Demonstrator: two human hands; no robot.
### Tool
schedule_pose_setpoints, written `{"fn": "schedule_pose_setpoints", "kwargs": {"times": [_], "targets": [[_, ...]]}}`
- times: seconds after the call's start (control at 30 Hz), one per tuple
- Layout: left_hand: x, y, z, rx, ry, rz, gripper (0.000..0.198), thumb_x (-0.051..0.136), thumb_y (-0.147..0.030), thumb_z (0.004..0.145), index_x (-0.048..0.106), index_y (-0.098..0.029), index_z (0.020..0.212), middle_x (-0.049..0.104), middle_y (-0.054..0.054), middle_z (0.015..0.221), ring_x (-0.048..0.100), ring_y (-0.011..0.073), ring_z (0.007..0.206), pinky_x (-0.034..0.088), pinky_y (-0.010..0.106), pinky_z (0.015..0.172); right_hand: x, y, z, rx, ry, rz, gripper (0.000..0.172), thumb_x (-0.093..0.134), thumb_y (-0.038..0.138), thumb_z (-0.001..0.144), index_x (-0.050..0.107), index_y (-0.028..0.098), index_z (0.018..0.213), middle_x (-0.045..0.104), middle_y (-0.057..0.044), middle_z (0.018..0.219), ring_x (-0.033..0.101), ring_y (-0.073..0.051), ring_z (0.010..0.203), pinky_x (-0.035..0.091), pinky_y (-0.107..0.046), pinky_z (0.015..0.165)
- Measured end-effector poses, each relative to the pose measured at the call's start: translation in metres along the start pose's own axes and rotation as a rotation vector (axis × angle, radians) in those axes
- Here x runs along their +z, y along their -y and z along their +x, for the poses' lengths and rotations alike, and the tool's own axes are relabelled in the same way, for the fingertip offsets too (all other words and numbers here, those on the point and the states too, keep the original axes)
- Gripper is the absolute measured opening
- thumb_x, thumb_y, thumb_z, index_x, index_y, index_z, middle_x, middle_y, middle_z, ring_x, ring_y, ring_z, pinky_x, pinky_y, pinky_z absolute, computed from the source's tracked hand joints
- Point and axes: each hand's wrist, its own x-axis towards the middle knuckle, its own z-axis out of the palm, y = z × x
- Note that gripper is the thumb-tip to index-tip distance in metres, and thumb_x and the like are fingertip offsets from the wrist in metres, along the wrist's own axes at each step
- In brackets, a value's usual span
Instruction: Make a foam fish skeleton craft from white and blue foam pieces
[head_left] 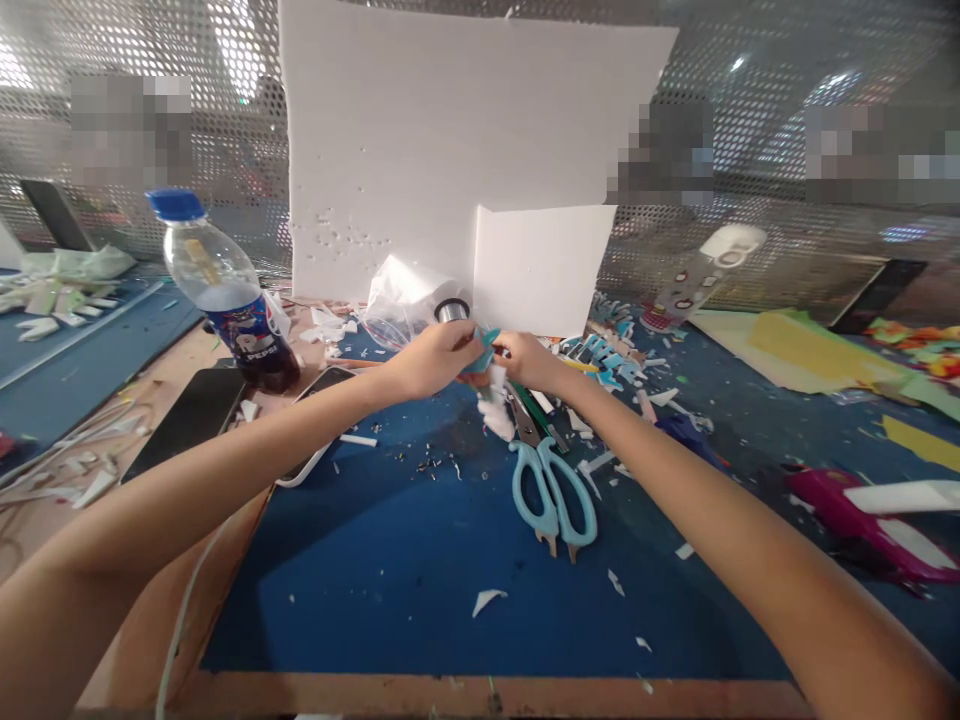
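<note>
My left hand [439, 362] is closed, its thumb and fingers pinching a small teal piece [486, 350] whose kind I cannot make out. Close against it on the other side is my right hand [531, 362], with bent fingertips also at the teal piece. Just below both hands sits a crumpled white bit [496, 415]; whether it is held or lies on the mat is unclear. Scissors with light blue handles [551, 495] lie near my right hand, their blades pointing away. Behind my left hand stands a round, silver-rimmed object [452, 310], partly covered by the fingers.
A Pepsi bottle [244, 310] stands at left beside a dark phone [187, 415]. A white phone-like device [311, 465] lies under my left forearm. White boards [450, 140] rise behind. Scraps litter the blue mat [375, 590]. A magenta tool [847, 510] lies right.
</note>
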Motion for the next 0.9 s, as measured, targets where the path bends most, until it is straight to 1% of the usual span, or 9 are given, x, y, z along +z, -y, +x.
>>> {"fn": "schedule_pose_setpoints", "kwargs": {"times": [0.07,0.13,0.2,0.27,0.47,0.6,0.7,0.8,0.9], "targets": [[0.004,0.017,-0.002,-0.082,0.065,0.048,0.024,0.040,-0.028,0.091,0.056,-0.012,0.083,0.060,0.004,0.065,0.061,0.0137,0.061,0.049,0.026,0.055,-0.003,0.001,-0.010,0.037,0.095,-0.003,0.040,0.041,0.039,0.092,0.066,0.011,0.076,0.067,-0.007,0.078,0.062,-0.017,0.068,0.050,-0.032,0.066],[0.007,0.033,-0.005,-0.157,0.122,0.092,0.025,0.044,-0.030,0.091,0.058,-0.010,0.087,0.061,0.004,0.068,0.060,0.0136,0.059,0.050,0.027,0.053,-0.002,0.004,-0.018,0.051,0.154,-0.005,0.054,0.034,0.042,0.093,0.062,0.014,0.057,0.065,-0.006,0.060,0.059,-0.015,0.055,0.045,-0.029,0.060],[0.008,0.046,-0.008,-0.188,0.139,0.132,0.025,0.049,-0.032,0.090,0.057,-0.012,0.102,0.062,0.005,0.092,0.061,0.0133,0.075,0.053,0.030,0.066,0.001,0.007,-0.020,0.045,0.146,-0.020,0.052,0.033,0.043,0.093,0.060,0.016,0.057,0.064,-0.005,0.059,0.056,-0.015,0.054,0.042,-0.029,0.059],[0.009,0.055,-0.010,-0.180,0.132,0.168,0.027,0.051,-0.032,0.089,0.055,-0.015,0.110,0.059,0.007,0.109,0.060,0.0168,0.090,0.052,0.036,0.077,0.004,0.010,-0.018,0.032,0.102,-0.045,0.047,0.034,0.042,0.093,0.058,0.017,0.062,0.062,-0.005,0.063,0.053,-0.015,0.056,0.038,-0.029,0.059],[0.014,0.065,0.010,-0.140,0.010,0.199,0.030,0.052,-0.031,0.088,0.053,-0.015,0.113,0.057,0.008,0.113,0.059,0.0193,0.096,0.051,0.040,0.081,0.006,0.020,-0.009,-0.002,0.006,-0.097,0.037,0.034,0.035,0.093,0.055,0.016,0.069,0.058,-0.007,0.072,0.053,-0.017,0.067,0.034,-0.028,0.062],[0.015,0.061,0.021,-0.104,-0.104,0.189,0.032,0.053,-0.032,0.088,0.053,-0.014,0.114,0.057,0.008,0.113,0.059,0.0195,0.096,0.051,0.040,0.081,0.003,0.024,-0.018,0.025,-0.042,-0.128,0.035,0.038,0.035,0.091,0.055,0.017,0.066,0.059,-0.005,0.069,0.052,-0.015,0.064,0.033,-0.026,0.060],[0.015,0.051,0.017,-0.059,-0.148,0.185,0.023,0.050,-0.030,0.089,0.056,-0.012,0.103,0.061,0.006,0.098,0.060,0.0165,0.085,0.051,0.035,0.074,-0.007,0.017,-0.028,0.132,-0.152,-0.159,0.037,0.036,0.036,0.091,0.058,0.017,0.067,0.058,-0.004,0.064,0.051,-0.015,0.059,0.032,-0.026,0.057],[0.017,0.036,0.011,0.018,-0.146,0.165,0.016,0.041,-0.019,0.089,0.055,-0.013,0.083,0.059,0.004,0.073,0.057,0.0158,0.071,0.045,0.031,0.065,-0.021,0.002,-0.036,0.301,-0.296,-0.202,0.043,0.028,0.035,0.092,0.060,0.015,0.072,0.058,-0.005,0.060,0.050,-0.016,0.055,0.031,-0.027,0.056],[0.021,0.015,0.010,0.110,-0.093,0.104,0.012,0.042,-0.019,0.086,0.051,-0.016,0.078,0.058,0.004,0.068,0.057,0.0151,0.066,0.041,0.028,0.059,-0.033,-0.014,-0.040,0.435,-0.365,-0.235,0.038,0.032,0.033,0.090,0.058,0.014,0.071,0.061,-0.008,0.066,0.053,-0.017,0.059,0.032,-0.027,0.057]]}}
